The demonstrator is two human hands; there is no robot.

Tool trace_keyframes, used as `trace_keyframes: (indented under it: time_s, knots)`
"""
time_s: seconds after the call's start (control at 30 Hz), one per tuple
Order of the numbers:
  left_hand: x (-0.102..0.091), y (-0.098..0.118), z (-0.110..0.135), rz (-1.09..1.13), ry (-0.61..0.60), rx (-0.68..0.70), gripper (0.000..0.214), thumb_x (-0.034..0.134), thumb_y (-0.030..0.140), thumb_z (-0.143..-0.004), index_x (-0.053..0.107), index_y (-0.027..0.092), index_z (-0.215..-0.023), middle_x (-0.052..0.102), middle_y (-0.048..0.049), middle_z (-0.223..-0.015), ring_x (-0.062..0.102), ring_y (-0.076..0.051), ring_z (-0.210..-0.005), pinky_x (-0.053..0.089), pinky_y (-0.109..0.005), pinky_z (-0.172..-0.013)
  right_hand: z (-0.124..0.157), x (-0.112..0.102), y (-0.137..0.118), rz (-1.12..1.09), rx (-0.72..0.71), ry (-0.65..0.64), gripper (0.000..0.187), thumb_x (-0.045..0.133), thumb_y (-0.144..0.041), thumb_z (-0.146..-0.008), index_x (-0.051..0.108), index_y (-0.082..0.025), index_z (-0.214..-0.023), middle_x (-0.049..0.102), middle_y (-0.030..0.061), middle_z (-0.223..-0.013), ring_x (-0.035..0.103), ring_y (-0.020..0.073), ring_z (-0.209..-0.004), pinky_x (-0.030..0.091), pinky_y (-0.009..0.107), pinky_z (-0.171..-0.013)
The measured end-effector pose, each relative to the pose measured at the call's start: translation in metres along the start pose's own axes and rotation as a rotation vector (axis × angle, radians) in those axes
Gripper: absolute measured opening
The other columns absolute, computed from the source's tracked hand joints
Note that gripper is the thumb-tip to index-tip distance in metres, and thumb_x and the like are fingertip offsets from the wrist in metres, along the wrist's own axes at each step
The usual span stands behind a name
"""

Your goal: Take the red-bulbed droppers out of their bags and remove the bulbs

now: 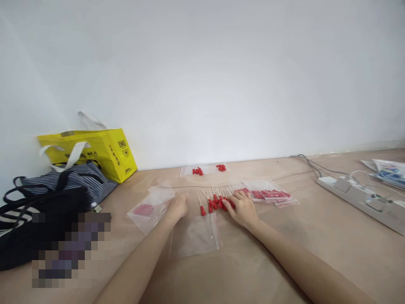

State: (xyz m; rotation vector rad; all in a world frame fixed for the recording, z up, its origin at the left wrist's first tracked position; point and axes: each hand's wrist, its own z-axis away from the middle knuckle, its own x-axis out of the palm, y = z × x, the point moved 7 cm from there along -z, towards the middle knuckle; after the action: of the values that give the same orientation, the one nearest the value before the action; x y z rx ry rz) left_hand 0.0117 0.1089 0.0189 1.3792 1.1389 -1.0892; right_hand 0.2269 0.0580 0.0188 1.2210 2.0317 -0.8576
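Touching droppers: right hand, unclenched | left hand: grip unclear | clear bag nearer; power strip rightward

Remotely, I see a flat, tan-coloured surface carrying a cluster of slender, red-bulbed droppers; left of the cluster stands a yellow carrier bag, right a long, white plastic power strip, nearer me a transparent plastic zip bag.

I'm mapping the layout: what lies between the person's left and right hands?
In the head view, several red-bulbed pieces with thin pale stems lie between the left hand and the right hand.
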Motion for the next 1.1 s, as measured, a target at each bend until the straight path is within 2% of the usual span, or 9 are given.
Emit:
trace_keyframes:
  time_s: [0.13,0.3,0.53,0.63,0.73,0.87,0.97,1.03,1.1]
  knots:
    - [0.013,0.02,-0.008,0.163,-0.02,0.02,0.013,0.046,0.009,-0.069,0.056,0.016,-0.074,0.063,-0.0041,-0.07,0.059,-0.016,-0.065,0.041,-0.024,-0.056,0.015,-0.011,-0.006,-0.075,-0.024,0.005,0.024,0.043,-0.033,-0.084,0.064,-0.021,-0.078,0.062,0.0031,-0.074,0.047,0.0169,-0.077,0.024,0.03,-0.072]
    - [0.017,0.029,-0.009,0.318,0.046,0.039,0.008,0.048,0.011,-0.069,0.053,0.016,-0.074,0.062,-0.0029,-0.069,0.057,-0.014,-0.064,0.04,-0.023,-0.057,0.032,-0.013,-0.019,-0.262,0.035,-0.104,0.029,0.045,-0.034,-0.082,0.058,-0.019,-0.061,0.059,0.001,-0.063,0.047,0.0142,-0.069,0.024,0.028,-0.068]
    - [0.004,0.011,0.036,0.417,0.086,0.249,0.013,0.045,0.028,-0.077,0.052,0.018,-0.075,0.061,-0.0026,-0.079,0.056,-0.016,-0.077,0.043,-0.028,-0.07,0.036,0.001,-0.04,-0.446,0.233,-0.33,0.027,0.058,-0.043,-0.07,0.055,-0.019,-0.058,0.059,-0.0027,-0.065,0.049,0.0139,-0.071,0.025,0.028,-0.069]
    - [0.003,0.009,0.057,0.446,0.027,0.389,0.017,0.048,0.034,-0.076,0.055,0.02,-0.083,0.061,-0.004,-0.089,0.055,-0.019,-0.086,0.041,-0.032,-0.079,0.037,0.007,-0.049,-0.477,0.232,-0.394,0.013,0.06,-0.03,-0.069,0.057,-0.019,-0.062,0.059,-0.0035,-0.067,0.05,0.0138,-0.074,0.025,0.028,-0.071]
    - [0.002,0.01,0.066,0.503,-0.038,0.413,0.033,0.054,0.036,-0.073,0.053,0.021,-0.102,0.058,-0.0057,-0.102,0.052,-0.02,-0.095,0.039,-0.032,-0.083,0.039,0.006,-0.057,-0.532,0.147,-0.398,0.005,0.057,-0.021,-0.07,0.058,-0.02,-0.066,0.058,-0.0028,-0.07,0.049,0.0136,-0.076,0.025,0.029,-0.073]
    - [0.008,0.019,0.068,0.558,-0.245,0.396,0.025,0.049,0.037,-0.074,0.057,0.018,-0.089,0.061,-0.0004,-0.074,0.056,-0.015,-0.068,0.042,-0.024,-0.062,0.04,0.004,-0.053,-0.59,0.109,-0.333,0.007,0.055,-0.023,-0.073,0.06,-0.021,-0.069,0.058,-0.0013,-0.072,0.049,0.0144,-0.077,0.028,0.03,-0.074]
    - [-0.003,0.001,0.052,0.602,-0.113,0.211,0.022,0.045,0.036,-0.076,0.057,0.018,-0.073,0.06,0.0014,-0.065,0.056,-0.014,-0.062,0.041,-0.022,-0.057,0.038,0.004,-0.042,-0.612,0.177,-0.25,0.008,0.055,-0.024,-0.074,0.061,-0.022,-0.076,0.057,0.0007,-0.073,0.05,0.0155,-0.076,0.031,0.028,-0.071]
    - [-0.019,-0.036,0.037,0.605,0.131,-0.084,0.019,0.046,0.033,-0.075,0.057,0.018,-0.08,0.063,0.0004,-0.074,0.058,-0.014,-0.067,0.043,-0.021,-0.059,0.038,0.006,-0.036,-0.619,0.207,-0.22,0.008,0.054,-0.023,-0.073,0.061,-0.02,-0.076,0.056,0.0013,-0.071,0.05,0.0154,-0.073,0.033,0.027,-0.068]
    - [-0.026,-0.066,0.023,0.558,0.219,-0.257,0.026,0.039,0.032,-0.079,0.052,0.016,-0.095,0.063,-0.0034,-0.078,0.059,-0.015,-0.063,0.044,-0.023,-0.055,0.037,0.007,-0.034,-0.613,0.215,-0.206,0.008,0.053,-0.021,-0.073,0.061,-0.019,-0.073,0.055,0.0014,-0.069,0.05,0.0152,-0.071,0.034,0.027,-0.066]
